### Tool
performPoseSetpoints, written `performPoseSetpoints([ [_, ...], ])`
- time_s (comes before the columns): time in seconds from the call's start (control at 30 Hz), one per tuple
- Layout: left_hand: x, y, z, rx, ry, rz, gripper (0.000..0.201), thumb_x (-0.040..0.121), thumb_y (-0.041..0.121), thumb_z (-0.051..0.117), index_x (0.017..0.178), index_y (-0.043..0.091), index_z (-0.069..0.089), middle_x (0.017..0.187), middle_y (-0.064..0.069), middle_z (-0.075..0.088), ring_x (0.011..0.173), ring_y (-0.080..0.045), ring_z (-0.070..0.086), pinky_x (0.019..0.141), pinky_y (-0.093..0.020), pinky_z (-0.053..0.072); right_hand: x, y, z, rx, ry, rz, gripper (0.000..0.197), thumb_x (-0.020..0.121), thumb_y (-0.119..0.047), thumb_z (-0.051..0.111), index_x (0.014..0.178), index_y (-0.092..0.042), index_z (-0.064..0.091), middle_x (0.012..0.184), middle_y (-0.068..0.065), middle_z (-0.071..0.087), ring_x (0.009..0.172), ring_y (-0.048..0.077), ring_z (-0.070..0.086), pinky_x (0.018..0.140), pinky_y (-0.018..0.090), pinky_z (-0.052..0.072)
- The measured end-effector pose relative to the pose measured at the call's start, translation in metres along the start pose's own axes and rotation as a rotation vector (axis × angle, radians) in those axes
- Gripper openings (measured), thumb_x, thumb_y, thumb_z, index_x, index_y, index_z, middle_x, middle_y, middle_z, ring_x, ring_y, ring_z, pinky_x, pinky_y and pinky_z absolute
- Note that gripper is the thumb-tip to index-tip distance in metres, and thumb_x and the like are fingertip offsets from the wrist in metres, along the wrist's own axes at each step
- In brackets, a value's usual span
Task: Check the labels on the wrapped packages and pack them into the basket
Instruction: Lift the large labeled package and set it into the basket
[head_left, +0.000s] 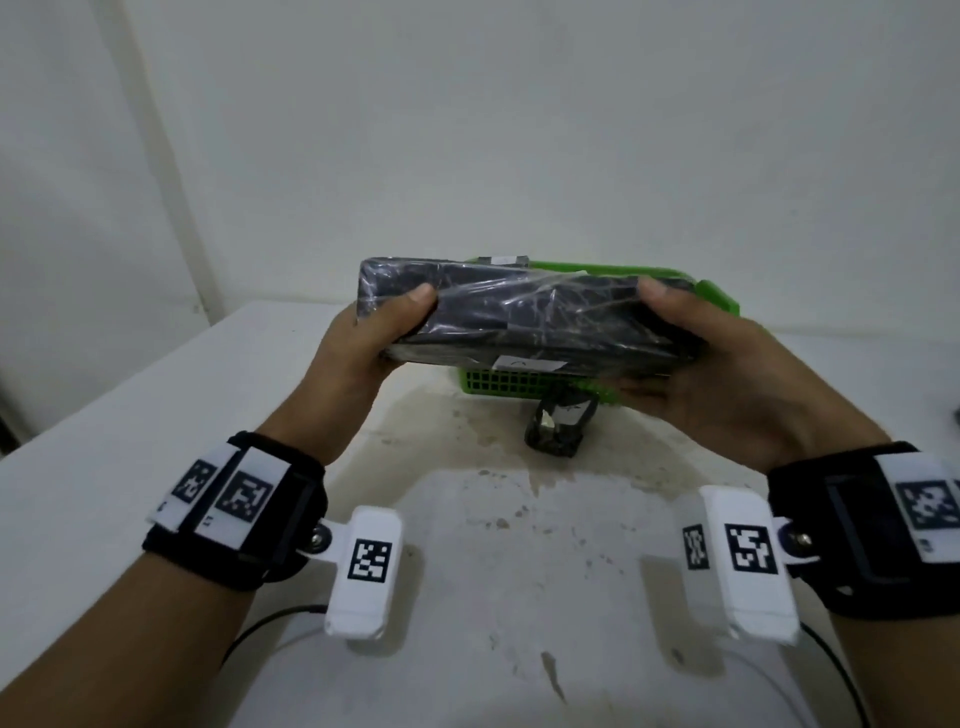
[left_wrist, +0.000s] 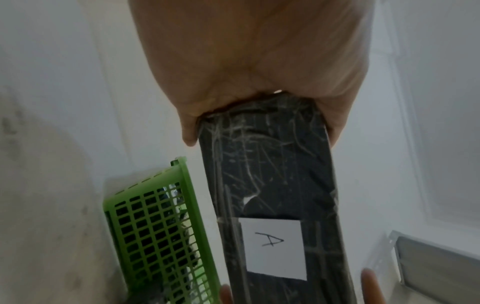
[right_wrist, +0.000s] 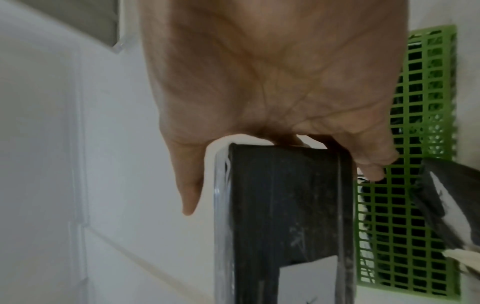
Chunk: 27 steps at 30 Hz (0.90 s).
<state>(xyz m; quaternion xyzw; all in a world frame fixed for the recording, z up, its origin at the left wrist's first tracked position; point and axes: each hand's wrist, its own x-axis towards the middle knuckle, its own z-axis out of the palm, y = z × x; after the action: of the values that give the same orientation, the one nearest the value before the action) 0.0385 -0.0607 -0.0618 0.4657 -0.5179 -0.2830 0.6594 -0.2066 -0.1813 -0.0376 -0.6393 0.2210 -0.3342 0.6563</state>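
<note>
Black wrist straps (head_left: 234, 514) carry white camera housings (head_left: 366, 571) with square black-and-white markers.

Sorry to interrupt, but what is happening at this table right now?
A person holds a long black plastic-wrapped package by its ends, left hand and right hand, above a green plastic mesh basket. Its white paper label reads "A". A smaller black wrapped package lies on the white table.

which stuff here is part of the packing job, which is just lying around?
Job:
- long package, held at its ends by left hand and right hand
- its label, marked A
- green basket, a wrapped package already inside
- small package on the table, in front of the basket

Lying about:
- cables at the near edge of the table
</note>
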Motion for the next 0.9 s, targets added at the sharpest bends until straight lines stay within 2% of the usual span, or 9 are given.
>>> performPoseSetpoints([
  [0.1,-0.002,0.000,-0.001,0.066,-0.143,-0.075,0.041,0.100,0.029,0.046,0.134,0.014,0.061,0.134,-0.005,0.066,0.128,-0.019,0.060,0.109,-0.036,0.042,0.005,0.005,-0.002,-0.044,0.069,-0.065,0.017,0.083,-0.030,0.070,0.090,-0.022,0.083,0.109,0.004,0.079,0.110,0.026,0.071,0.104,0.043,0.046],
  [0.2,-0.006,0.003,0.000,0.021,-0.155,-0.177,0.034,0.099,0.037,0.050,0.114,0.020,0.075,0.121,0.000,0.073,0.114,-0.010,0.067,0.098,-0.024,0.050,0.010,0.009,-0.008,-0.097,0.090,-0.089,0.041,0.073,-0.033,0.076,0.107,-0.010,0.079,0.115,0.009,0.079,0.117,0.031,0.072,0.104,0.039,0.049],
  [0.27,-0.004,0.003,0.000,0.065,-0.075,-0.156,0.038,0.096,0.041,0.054,0.118,0.016,0.074,0.121,-0.003,0.073,0.116,-0.015,0.068,0.106,-0.031,0.049,0.010,0.008,-0.012,-0.108,0.052,-0.095,0.051,0.072,-0.028,0.080,0.117,-0.004,0.075,0.119,0.012,0.078,0.118,0.032,0.071,0.102,0.036,0.054],
  [0.33,-0.001,0.001,0.000,0.117,-0.018,-0.111,0.045,0.093,0.042,0.056,0.123,0.012,0.070,0.123,-0.006,0.073,0.119,-0.021,0.066,0.112,-0.042,0.043,0.009,0.008,-0.014,-0.114,-0.004,-0.093,0.042,0.076,-0.016,0.083,0.117,-0.009,0.075,0.123,0.014,0.076,0.118,0.032,0.071,0.104,0.041,0.054],
  [0.5,-0.002,-0.007,-0.001,0.131,-0.147,-0.074,0.045,0.101,0.033,0.047,0.132,0.005,0.062,0.132,-0.012,0.067,0.126,-0.028,0.062,0.111,-0.041,0.044,0.011,0.010,-0.016,-0.165,-0.009,-0.076,0.053,0.076,-0.014,0.085,0.125,-0.001,0.071,0.122,0.013,0.077,0.115,0.029,0.074,0.109,0.046,0.052],
  [0.6,-0.001,-0.006,-0.002,0.145,-0.127,-0.055,0.037,0.101,0.027,0.054,0.130,0.005,0.064,0.127,-0.010,0.070,0.121,-0.027,0.065,0.106,-0.037,0.050,0.010,0.010,-0.016,-0.167,-0.019,-0.090,0.052,0.080,-0.020,0.081,0.128,-0.003,0.070,0.123,0.012,0.076,0.116,0.029,0.073,0.105,0.041,0.055],
  [0.7,0.000,-0.010,-0.004,0.152,-0.158,-0.057,0.040,0.096,0.041,0.055,0.120,0.011,0.069,0.121,-0.010,0.071,0.113,-0.024,0.068,0.097,-0.032,0.051,0.011,0.010,-0.018,-0.126,0.019,-0.094,0.054,0.078,-0.025,0.075,0.126,-0.001,0.070,0.120,0.013,0.077,0.114,0.031,0.073,0.100,0.036,0.059],
  [0.83,0.000,-0.010,-0.003,0.154,-0.113,-0.055,0.043,0.084,0.040,0.068,0.115,0.010,0.070,0.115,-0.014,0.069,0.109,-0.022,0.068,0.094,-0.034,0.048,0.012,0.009,-0.021,-0.126,0.032,-0.095,0.044,0.074,-0.019,0.083,0.114,-0.007,0.072,0.113,0.009,0.080,0.106,0.025,0.076,0.093,0.029,0.061],
  [0.9,0.000,-0.010,-0.003,0.098,-0.132,-0.097,0.034,0.077,0.042,0.075,0.107,0.025,0.074,0.110,0.001,0.071,0.105,-0.010,0.068,0.090,-0.023,0.050,0.013,0.011,-0.023,-0.114,0.024,-0.079,0.044,0.070,-0.012,0.090,0.109,-0.017,0.071,0.109,0.003,0.081,0.100,0.017,0.077,0.089,0.024,0.062],
])
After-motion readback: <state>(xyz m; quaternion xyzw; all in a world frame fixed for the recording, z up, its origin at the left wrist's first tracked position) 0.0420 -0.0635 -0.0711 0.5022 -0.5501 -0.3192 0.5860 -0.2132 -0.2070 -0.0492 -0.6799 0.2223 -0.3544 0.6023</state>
